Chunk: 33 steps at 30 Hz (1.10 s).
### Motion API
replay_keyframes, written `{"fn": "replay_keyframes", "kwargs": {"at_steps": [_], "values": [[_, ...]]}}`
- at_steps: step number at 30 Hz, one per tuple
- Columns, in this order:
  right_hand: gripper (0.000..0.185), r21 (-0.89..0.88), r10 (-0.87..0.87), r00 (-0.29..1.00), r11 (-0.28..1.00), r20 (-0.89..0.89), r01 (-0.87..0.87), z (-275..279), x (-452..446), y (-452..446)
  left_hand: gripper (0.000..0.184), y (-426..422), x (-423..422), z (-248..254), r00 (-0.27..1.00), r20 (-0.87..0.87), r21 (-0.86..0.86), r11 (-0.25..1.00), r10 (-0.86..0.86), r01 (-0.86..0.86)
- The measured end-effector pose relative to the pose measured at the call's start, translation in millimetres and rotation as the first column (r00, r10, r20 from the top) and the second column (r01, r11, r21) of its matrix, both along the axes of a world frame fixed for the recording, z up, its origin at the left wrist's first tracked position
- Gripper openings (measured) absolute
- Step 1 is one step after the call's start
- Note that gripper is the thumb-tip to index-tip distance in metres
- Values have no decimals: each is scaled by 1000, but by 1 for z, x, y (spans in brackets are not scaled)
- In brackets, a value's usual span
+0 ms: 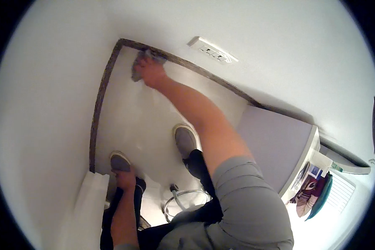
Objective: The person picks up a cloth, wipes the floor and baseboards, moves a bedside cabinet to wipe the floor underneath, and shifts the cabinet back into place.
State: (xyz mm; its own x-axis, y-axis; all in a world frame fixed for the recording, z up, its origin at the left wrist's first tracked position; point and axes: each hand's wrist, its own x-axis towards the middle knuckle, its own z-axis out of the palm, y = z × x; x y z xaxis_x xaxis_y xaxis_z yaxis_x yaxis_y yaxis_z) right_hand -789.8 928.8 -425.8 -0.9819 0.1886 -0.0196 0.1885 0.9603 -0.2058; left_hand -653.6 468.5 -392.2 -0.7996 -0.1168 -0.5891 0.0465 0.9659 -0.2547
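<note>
My right hand (152, 73) stretches far forward, its fingers pressed on a crumpled grey cloth (136, 71). The cloth lies on the pale floor (141, 112) against the dark skirting strip (187, 64), close to the room's corner. Hand and cloth are slightly blurred. Low at the left, my left hand (125, 179) rests at my left shoe (120, 161), by the ankle. Its fingers are mostly hidden, and I cannot tell how they are bent. My right shoe (185, 141) stands flat on the floor.
A white socket panel (214, 51) sits on the wall above the skirting. To the right stands a grey-sided cabinet (273, 143) with folded cloth items (310, 191) beside it. A round metal chair or stool base (183, 200) is behind my feet. White walls meet at the corner.
</note>
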Motion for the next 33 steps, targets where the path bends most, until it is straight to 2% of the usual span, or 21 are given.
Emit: {"fn": "replay_keyframes", "kwargs": {"at_steps": [1, 3, 5, 7, 9, 11, 13, 14, 16, 18, 19, 20, 22, 23, 26, 27, 28, 29, 30, 31, 33], "values": [[48, -84, -68, 998, 994, 2, 68, -2, 25, 18, 115, 0, 2, 1, 1000, 5, -4, 1000, -20, 20], [51, -16, 56, 995, 998, 80, -55, 12, 91, 53, 116, 10, 0, 12, 1000, -18, 5, 1000, -24, 24], [49, -19, -3, 995, 1000, 97, 5, -3, 168, 75, 116, 6, 4, 13, 999, -45, -1, 1000, -20, 20], [48, -71, -215, 959, 970, 186, 231, 7, 237, 74, 116, -11, 3, -2, 999, 12, 67, 997, -39, 38], [48, 39, -442, 879, 896, 181, 442, 5, 306, 62, 116, -1, 3, 7, 999, -23, 62, 997, -35, 36], [51, 84, -495, 842, 868, 215, 489, 3, 362, 43, 116, 3, -3, 14, 998, -60, 69, 997, -28, 32], [46, 112, -516, 768, 849, 379, 516, 13, 388, 24, 116, 9, -3, 18, 997, 58, 71, 996, 55, -59], [46, 119, -514, 772, 852, 373, 510, 32, 374, 26, 116, 10, -4, 21, 996, 56, 81, 994, 62, -66], [37, -51, -409, 658, 826, 632, 562, 59, 337, 30, 117, 13, 1, 17, 1000, -13, 46, 999, 28, -27], [32, -48, -346, 884, 924, 313, 379, 77, 274, 24, 118, 1, 3, 8, 1000, 2, 64, 998, 11, -11], [33, -57, -291, 951, 953, 108, 298, 71, 239, 25, 120, -4, 3, 6, 1000, 8, 88, 996, -20, 19], [35, -100, -222, 975, 970, 7, 222, 53, 208, 30, 120, -3, 2, 5, 1000, 13, 87, 996, -26, 25], [30, -14, -67, 998, 998, 11, 67, 46, 144, 28, 121, 2, 1, 4, 999, 39, 42, 999, 25, -26], [27, 77, -48, 998, 996, -45, 51, 32, 126, 24, 121, 3, 0, 5, 999, 49, 44, 999, 7, -9], [29, -5, -80, 995, 997, -55, 80, -3, 138, 40, 120, 2, 0, 1, 996, 74, 47, 998, 43, -46], [31, -101, -259, 961, 958, 94, 268, -20, 155, 47, 120, -3, 3, 2, 1000, 10, 78, 997, -9, 8], [34, -48, -238, 965, 968, 112, 245, -6, 182, 57, 120, -7, 8, 2, 997, -57, 107, 993, -51, 57], [37, -64, -224, 971, 971, 81, 230, -1, 211, 66, 120, -5, 8, 6, 997, -50, 101, 993, -50, 55], [44, 6, -255, 952, 966, 169, 258, 0, 243, 72, 120, 3, 2, 13, 1000, 1, 77, 997, -19, 19], [51, -78, -322, 929, 937, 185, 340, 2, 273, 79, 120, 9, 0, 17, 999, 51, 49, 999, 15, -18], [44, 3, -472, 855, 876, 215, 482, 0, 327, 86, 120, 9, 1, 12, 999, 50, 36, 999, -5, 3]]}}
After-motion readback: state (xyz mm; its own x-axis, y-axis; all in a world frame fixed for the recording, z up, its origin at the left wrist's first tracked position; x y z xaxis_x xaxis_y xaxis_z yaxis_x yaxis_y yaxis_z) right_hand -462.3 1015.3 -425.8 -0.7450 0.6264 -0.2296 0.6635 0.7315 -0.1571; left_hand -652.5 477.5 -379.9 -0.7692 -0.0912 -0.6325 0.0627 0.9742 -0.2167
